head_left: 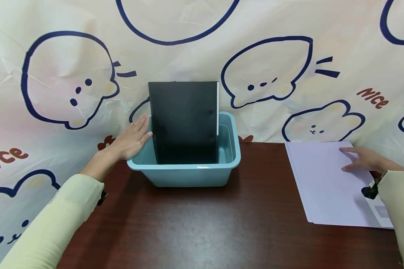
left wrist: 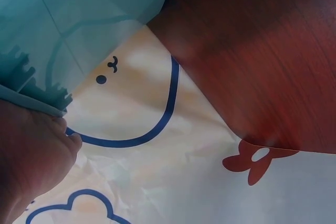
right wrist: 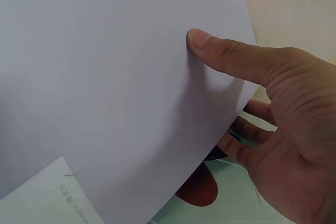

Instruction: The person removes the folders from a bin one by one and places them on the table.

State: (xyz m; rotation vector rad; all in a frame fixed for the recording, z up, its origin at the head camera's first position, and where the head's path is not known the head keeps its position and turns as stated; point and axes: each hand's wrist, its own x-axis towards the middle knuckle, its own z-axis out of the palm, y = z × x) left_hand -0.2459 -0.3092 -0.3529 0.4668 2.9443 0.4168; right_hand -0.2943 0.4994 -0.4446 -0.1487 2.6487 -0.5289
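Observation:
A light blue plastic basin stands on the table against the back cloth. Upright inside it is a flat black folder, with a white edge showing along its right side. My left hand rests at the basin's left rim, fingers straight, beside the black folder. Over at the far right lies a lilac folder, apparently more than one layer, with a white label near its right edge. My right hand holds that edge, thumb on top and other fingers tucked beneath.
A dark brown wooden table spreads in front of the basin and between it and the lilac folder. Behind hangs a pale cloth with blue cartoon outlines, which also drapes down at the left side.

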